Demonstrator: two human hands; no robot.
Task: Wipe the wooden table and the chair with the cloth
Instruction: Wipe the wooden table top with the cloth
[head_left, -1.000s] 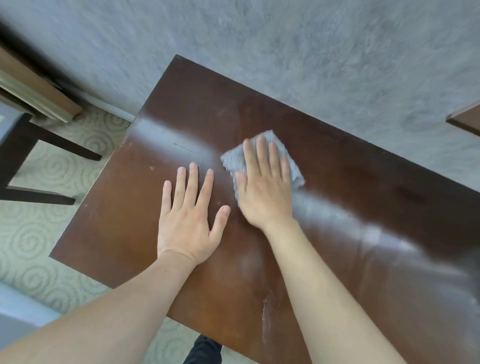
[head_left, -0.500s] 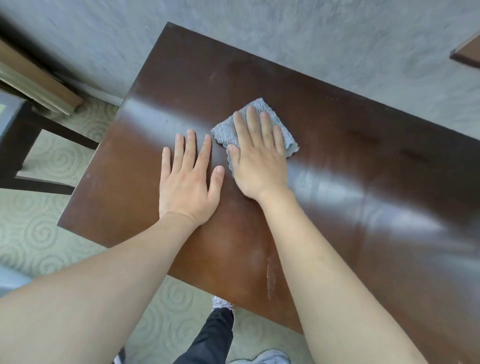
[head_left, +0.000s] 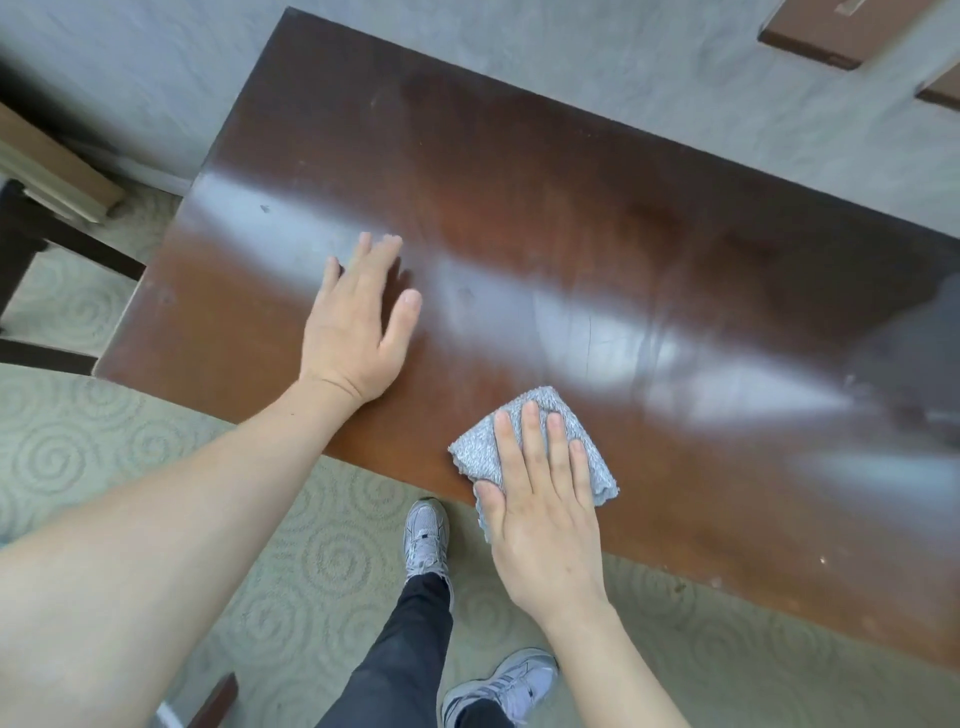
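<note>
Wooden table (head_left: 519, 171), one grey cloth (head_left: 483, 447), two flat hands (head_left: 540, 519)

A dark brown rectangular wooden table (head_left: 519, 182) with a glossy, reflective top stands on pale green carpet with a swirl pattern (head_left: 67, 447). A folded grey terry cloth (head_left: 480, 447) lies at its near edge under the flat right hand (head_left: 540, 514). The left hand (head_left: 358, 322) rests flat on the top, further left.

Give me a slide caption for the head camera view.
Right hand presses a folded grey cloth near the dark wooden table edge; left hand rests flat.
</note>
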